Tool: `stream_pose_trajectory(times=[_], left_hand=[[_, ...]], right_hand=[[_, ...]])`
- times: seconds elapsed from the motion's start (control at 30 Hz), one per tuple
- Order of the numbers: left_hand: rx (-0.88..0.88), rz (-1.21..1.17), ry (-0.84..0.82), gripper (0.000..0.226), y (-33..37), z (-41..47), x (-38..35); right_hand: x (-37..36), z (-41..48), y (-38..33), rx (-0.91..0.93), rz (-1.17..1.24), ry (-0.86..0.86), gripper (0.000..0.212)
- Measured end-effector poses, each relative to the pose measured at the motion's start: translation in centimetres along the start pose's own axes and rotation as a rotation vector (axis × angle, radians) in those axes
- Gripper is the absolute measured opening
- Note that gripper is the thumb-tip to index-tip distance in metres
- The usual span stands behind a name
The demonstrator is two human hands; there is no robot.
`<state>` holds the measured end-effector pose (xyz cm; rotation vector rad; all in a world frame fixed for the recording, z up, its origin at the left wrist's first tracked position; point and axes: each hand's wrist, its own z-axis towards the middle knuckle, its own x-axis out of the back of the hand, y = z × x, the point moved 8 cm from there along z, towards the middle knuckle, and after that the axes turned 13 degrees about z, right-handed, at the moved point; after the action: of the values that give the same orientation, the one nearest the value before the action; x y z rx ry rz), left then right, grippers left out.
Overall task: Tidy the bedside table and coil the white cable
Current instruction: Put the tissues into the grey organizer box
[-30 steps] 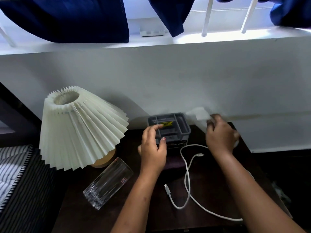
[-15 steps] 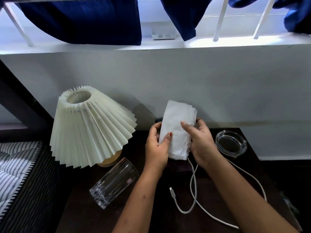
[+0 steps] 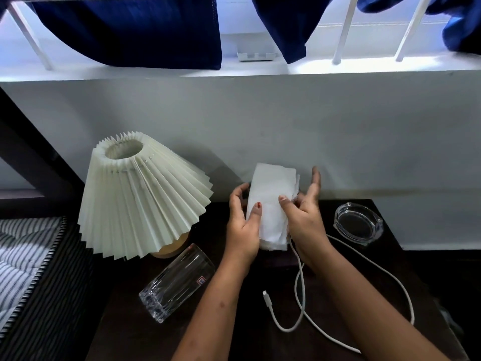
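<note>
The white cable [image 3: 302,290] lies loose and uncoiled on the dark bedside table [image 3: 247,345], nearer than both hands, passing under the right wrist. A clear tumbler [image 3: 177,282] lies on its side, nearer and left of the left hand [image 3: 243,227]. That hand grips a folded white tissue [image 3: 270,201] which the right hand [image 3: 303,217], close beside it, pinches by the thumb. A glass ashtray [image 3: 358,224] sits right of the right hand, and a pleated lamp [image 3: 140,194] stands left of the left hand
</note>
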<state>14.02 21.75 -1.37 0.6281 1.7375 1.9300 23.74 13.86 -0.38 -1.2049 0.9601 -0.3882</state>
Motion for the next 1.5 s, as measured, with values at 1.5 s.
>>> stream_pose_trajectory(times=[1.5], left_hand=[[-0.005, 0.031, -0.01, 0.042, 0.1, 0.9, -0.7]], right_hand=[[-1.1, 1.7, -2.4, 0.244, -0.913, -0.324, 0.065]])
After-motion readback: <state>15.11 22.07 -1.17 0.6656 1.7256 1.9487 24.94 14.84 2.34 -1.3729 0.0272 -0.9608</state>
